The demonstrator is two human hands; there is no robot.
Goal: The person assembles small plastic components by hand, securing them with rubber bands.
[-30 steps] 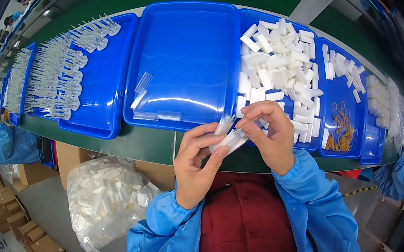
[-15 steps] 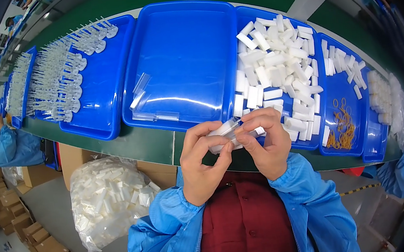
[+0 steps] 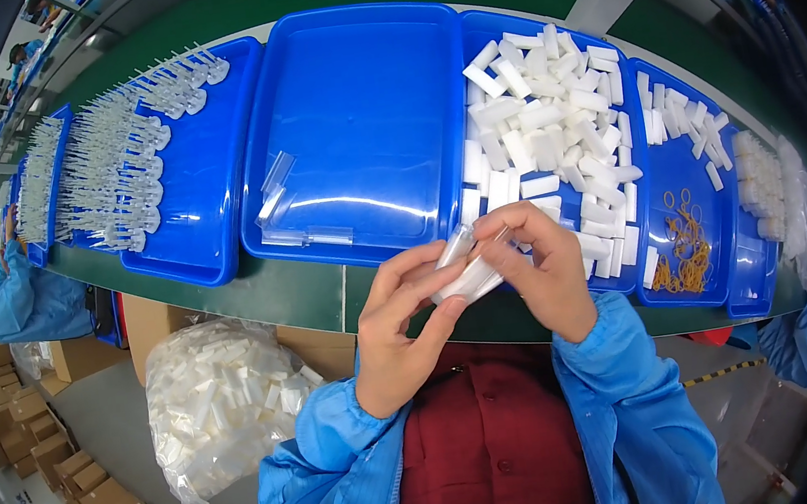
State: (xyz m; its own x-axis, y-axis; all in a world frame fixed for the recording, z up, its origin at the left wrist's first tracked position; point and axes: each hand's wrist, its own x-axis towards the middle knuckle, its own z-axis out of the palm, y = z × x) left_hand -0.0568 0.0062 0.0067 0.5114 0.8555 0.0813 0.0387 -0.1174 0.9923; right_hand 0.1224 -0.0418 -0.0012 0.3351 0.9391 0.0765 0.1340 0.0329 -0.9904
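Observation:
My left hand (image 3: 400, 325) grips a clear plastic tube (image 3: 458, 243) and a white rectangular block (image 3: 468, 282) side by side, in front of my chest at the table's near edge. The fingers and thumb of my right hand (image 3: 545, 270) pinch at the right end of these pieces; its fingertips partly hide what they grip. Several more clear tubes (image 3: 306, 236) lie in the near left part of the middle blue tray (image 3: 356, 107). Just beyond my right hand, a heap of white blocks (image 3: 548, 113) fills another blue tray.
At the left, blue trays hold rows of clear stemmed plastic parts (image 3: 112, 177). Yellow rubber bands (image 3: 686, 253) lie in a right tray. A clear bag of white blocks (image 3: 225, 400) stands below the table beside cardboard boxes (image 3: 107, 500). Co-workers in blue sit at both sides.
My right hand has shifted slightly right and turned, its fingers raised off the front of the pieces. The clear tube and white block now show more plainly in my left hand.

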